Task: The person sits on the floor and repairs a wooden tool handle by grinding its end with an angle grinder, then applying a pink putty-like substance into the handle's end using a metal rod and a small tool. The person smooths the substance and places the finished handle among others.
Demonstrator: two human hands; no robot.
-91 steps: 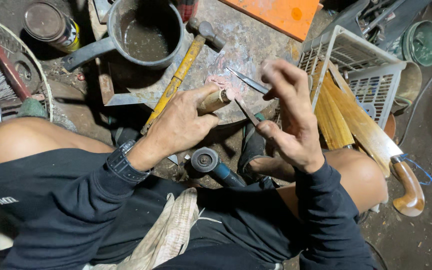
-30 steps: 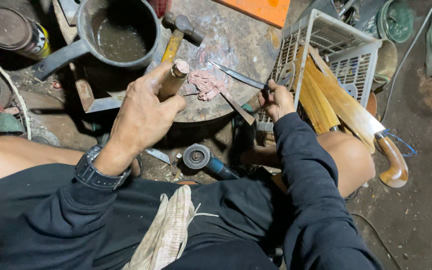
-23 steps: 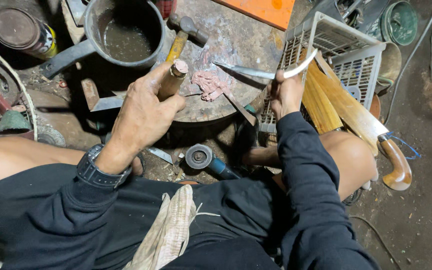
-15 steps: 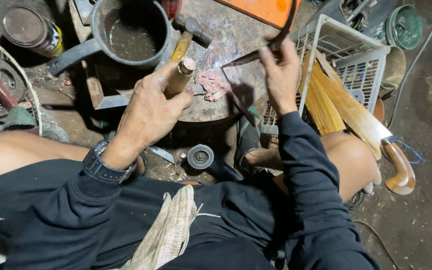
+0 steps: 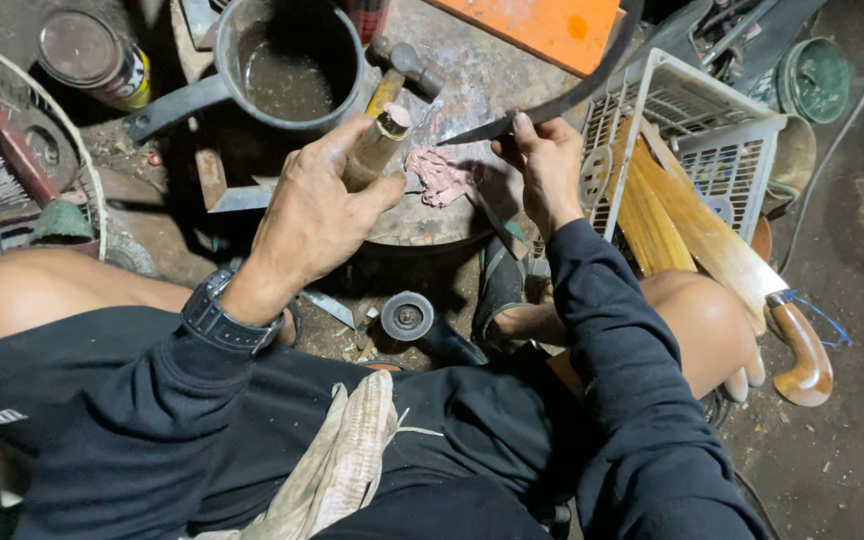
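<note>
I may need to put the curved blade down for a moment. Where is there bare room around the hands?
Bare patches: the round work surface between hammer and orange board, and the ground right of the wooden-handled knife. Crowded: pink lump between left hand and right hand, the pot, the white basket.

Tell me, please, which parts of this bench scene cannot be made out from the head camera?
- Curved blade in the right hand: its far end runs off the top edge.
- Wooden handle: its lower part is wrapped by the left hand.
- Pot: the contents are too dark to tell.
</note>
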